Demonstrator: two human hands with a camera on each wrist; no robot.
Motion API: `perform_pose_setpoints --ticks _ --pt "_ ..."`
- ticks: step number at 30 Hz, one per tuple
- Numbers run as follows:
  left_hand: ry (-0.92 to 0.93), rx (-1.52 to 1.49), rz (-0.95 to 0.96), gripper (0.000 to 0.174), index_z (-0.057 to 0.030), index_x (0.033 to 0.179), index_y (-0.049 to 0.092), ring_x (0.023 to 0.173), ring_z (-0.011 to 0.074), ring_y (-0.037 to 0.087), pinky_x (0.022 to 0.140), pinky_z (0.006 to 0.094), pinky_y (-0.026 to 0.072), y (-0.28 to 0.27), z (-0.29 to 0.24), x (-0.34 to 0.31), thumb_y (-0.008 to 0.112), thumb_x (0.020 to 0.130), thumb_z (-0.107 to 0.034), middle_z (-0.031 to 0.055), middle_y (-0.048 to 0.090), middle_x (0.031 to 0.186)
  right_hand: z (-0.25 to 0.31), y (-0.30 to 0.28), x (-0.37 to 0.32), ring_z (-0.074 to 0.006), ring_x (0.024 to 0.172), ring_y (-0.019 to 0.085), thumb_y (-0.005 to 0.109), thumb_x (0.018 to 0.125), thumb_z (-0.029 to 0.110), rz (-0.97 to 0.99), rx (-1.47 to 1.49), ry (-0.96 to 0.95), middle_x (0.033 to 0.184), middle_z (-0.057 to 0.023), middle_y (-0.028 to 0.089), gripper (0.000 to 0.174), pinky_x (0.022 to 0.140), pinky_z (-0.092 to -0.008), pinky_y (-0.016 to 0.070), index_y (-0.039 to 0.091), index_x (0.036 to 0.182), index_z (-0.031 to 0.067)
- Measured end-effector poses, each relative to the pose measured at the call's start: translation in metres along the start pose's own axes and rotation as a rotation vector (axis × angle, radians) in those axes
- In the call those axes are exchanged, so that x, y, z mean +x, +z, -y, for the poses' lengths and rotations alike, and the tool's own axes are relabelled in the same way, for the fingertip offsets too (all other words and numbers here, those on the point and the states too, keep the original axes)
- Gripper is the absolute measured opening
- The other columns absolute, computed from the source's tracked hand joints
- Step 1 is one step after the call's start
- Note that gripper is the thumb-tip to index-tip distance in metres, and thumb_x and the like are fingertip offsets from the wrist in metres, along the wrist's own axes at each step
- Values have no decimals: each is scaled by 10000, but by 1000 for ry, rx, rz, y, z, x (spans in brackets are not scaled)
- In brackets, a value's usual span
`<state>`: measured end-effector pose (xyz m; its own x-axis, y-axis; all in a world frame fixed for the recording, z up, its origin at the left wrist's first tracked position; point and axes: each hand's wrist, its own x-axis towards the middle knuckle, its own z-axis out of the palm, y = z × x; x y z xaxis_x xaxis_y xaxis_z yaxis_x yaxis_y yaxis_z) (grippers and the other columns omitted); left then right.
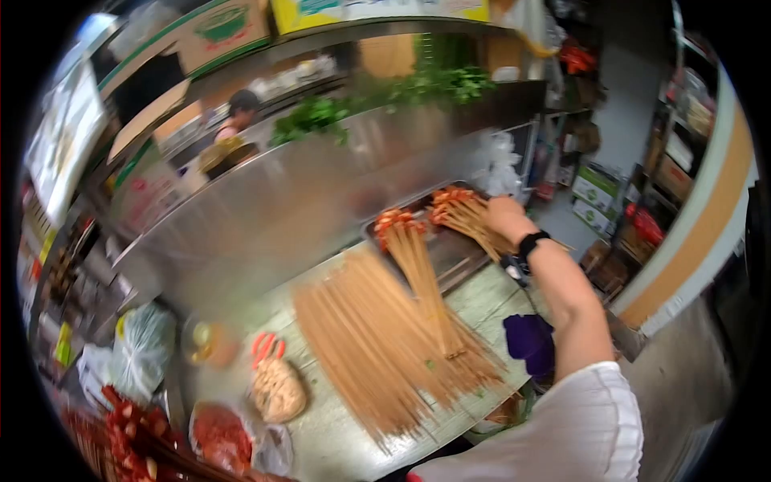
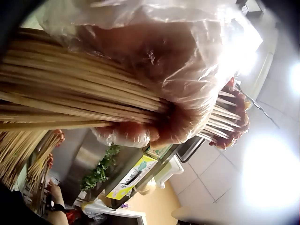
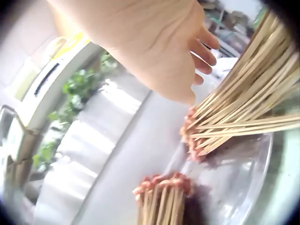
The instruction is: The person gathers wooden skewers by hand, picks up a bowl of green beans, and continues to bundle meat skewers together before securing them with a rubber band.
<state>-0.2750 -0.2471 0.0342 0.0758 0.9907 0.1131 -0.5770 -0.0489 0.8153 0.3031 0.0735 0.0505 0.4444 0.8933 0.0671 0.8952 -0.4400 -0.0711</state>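
Observation:
In the left wrist view my left hand, in a clear plastic glove, grips a thick bundle of wooden skewers. Red meat shows at their tips beyond the fist. The head view catches these meat skewers at the lower left. My bare right hand is beside a fanned bundle of meat skewers, fingers loosely bent and palm edge right at the meat ends. This bundle and a second meat-skewer bundle have their meat ends on a metal tray.
Bare skewers spread across the table. To their left are orange-handled scissors, a bag of pale food, red meat in a bag and a tied plastic bag. A metal panel stands behind; greens top it.

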Motion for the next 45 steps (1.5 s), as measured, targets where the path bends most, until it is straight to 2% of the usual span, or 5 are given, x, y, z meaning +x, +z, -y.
perform_pose_setpoints --ticks 6,12,17,30,45 --pt "122 197 -116 320 -64 1024 470 574 181 502 540 332 431 1 -33 15 675 780 -94 56 511 714 103 -60 -168 -136 901 602 646 868 185 319 953 -821 1025 -64 645 377 794 -304 500 570 1191 7" --pt "376 530 -69 310 -37 1061 497 605 138 498 556 288 431 37 -60 52 625 786 24 16 516 780 230 -47 -364 -339 1237 447 776 722 353 291 905 -1430 1341 -224 432 914 1038 -424 367 287 1405 -7" --pt "439 775 -236 208 -16 907 580 722 116 569 647 267 486 53 -43 59 686 730 5 17 587 803 314 28 -417 -311 1025 609 745 692 153 551 1427 -960 1065 -198 624 670 858 -369 487 455 1273 -10" --pt "666 1459 -17 389 -39 1083 606 936 167 595 822 310 489 -34 29 42 770 756 -172 54 631 1041 320 141 -392 -196 917 612 716 785 127 266 1205 -1407 1078 -91 635 378 782 -314 489 590 1124 18" --pt "370 761 -237 237 -27 949 589 791 126 565 659 288 489 -4 20 57 728 758 -42 29 592 898 329 89 -401 -252 1147 549 609 830 23 690 1524 -1278 1242 -164 566 502 946 -338 431 439 1303 31"
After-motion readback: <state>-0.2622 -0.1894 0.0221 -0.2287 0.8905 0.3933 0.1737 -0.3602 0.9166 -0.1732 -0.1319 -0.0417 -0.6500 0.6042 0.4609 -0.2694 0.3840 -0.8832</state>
